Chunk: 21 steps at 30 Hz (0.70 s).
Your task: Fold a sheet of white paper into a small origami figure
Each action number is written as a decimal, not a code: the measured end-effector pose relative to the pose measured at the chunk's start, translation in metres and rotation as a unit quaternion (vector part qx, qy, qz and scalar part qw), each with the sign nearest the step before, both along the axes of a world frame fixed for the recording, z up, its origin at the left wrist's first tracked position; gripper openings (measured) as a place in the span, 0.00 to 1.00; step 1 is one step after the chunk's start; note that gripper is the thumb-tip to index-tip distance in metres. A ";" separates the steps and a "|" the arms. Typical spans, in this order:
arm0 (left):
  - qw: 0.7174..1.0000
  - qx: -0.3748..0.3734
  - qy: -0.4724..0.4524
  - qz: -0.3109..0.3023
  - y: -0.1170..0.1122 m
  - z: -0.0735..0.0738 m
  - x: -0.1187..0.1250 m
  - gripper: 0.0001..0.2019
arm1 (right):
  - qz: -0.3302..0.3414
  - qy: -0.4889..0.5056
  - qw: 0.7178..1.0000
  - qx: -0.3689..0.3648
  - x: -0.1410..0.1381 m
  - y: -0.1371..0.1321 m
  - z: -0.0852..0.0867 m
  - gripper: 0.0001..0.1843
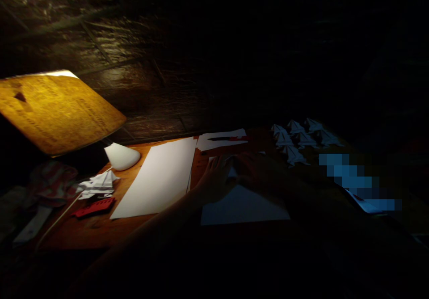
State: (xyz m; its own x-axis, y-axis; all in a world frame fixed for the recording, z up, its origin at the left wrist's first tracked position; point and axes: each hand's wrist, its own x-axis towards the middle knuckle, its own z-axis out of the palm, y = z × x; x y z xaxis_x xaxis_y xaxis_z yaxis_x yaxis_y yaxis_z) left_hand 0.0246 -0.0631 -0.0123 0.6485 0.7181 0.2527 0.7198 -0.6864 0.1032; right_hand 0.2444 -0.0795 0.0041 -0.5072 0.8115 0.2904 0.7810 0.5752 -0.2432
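Note:
A sheet of white paper lies in front of me in shadow, its upper part coming to a point under my hands. My left hand rests on the paper's left side, fingers stretched out and lying flat. On the other side, my right hand also lies on the sheet with its fingers reaching forward; it is very dim, and the thumb area is hard to make out. Both hands partly hide the top of the sheet. Just left of them is a stack of white paper.
Several folded paper figures stand in rows at the back right. A lit lamp with a yellow shade, a folded paper piece and a red tool are at left. Cut paper lies behind; a glowing screen is at right.

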 end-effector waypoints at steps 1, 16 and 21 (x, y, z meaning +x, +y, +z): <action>1.000 -0.001 -0.002 0.002 0.000 0.000 0.000 0.29 | -0.005 -0.004 1.000 0.004 0.000 -0.001 0.002 0.36; 1.000 0.002 0.000 0.021 -0.003 0.003 0.002 0.29 | -0.128 -0.084 0.987 0.052 0.000 -0.004 -0.001 0.45; 0.999 0.018 0.006 0.048 -0.002 -0.002 0.000 0.33 | -0.141 -0.098 0.984 0.057 -0.003 -0.011 0.004 0.45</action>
State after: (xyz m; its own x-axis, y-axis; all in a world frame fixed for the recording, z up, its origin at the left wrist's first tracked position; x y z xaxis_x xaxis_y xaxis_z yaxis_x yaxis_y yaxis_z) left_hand 0.0243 -0.0649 -0.0147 0.5797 0.7678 0.2728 0.7840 -0.6168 0.0703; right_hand 0.2416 -0.0908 0.0078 -0.3221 0.8954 0.3076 0.9387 0.3442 -0.0187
